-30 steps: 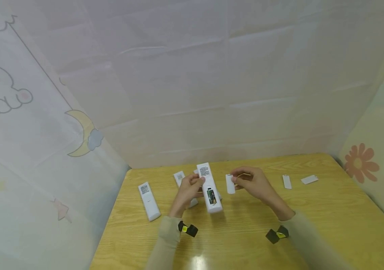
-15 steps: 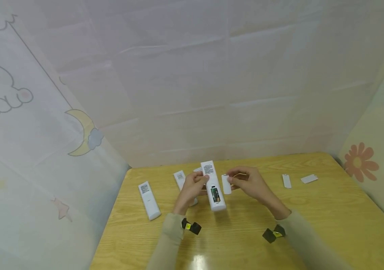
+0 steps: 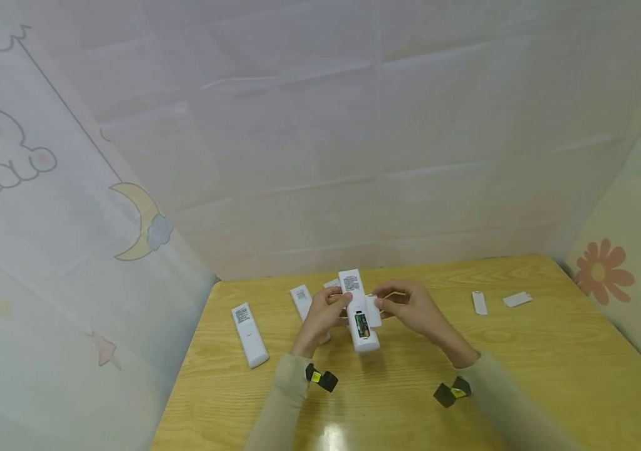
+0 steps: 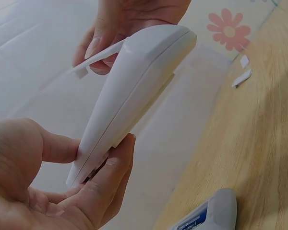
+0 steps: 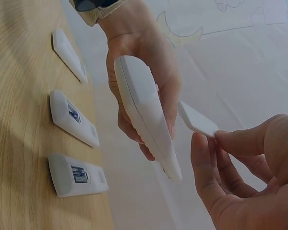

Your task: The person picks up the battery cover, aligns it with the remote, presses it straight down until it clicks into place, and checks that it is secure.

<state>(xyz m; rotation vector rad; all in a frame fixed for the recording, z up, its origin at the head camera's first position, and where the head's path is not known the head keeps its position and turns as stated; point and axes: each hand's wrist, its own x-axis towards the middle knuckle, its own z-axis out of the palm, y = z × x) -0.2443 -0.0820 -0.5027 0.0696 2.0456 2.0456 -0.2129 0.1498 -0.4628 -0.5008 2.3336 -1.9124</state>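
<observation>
My left hand (image 3: 320,316) grips a white remote control (image 3: 358,302) by its upper part, held above the table with its back facing up. Its battery compartment (image 3: 362,326) is uncovered, with batteries showing inside. My right hand (image 3: 413,308) pinches a small white battery cover (image 3: 375,316) between thumb and fingers, close against the remote's right side in the head view. From the right wrist view, the cover (image 5: 197,120) sits at an angle above the remote's back (image 5: 146,100). Whether the two touch is unclear.
A remote with its compartment covered (image 3: 250,338) lies at the left of the wooden table (image 3: 405,394). Two other remotes (image 5: 74,120) (image 5: 69,177), uncovered with blue batteries inside, lie partly behind my left hand. Two loose battery covers (image 3: 479,304) (image 3: 517,299) rest at the right.
My right hand has moved left, bringing the battery cover up to the remote. My left hand has shifted the remote slightly right.
</observation>
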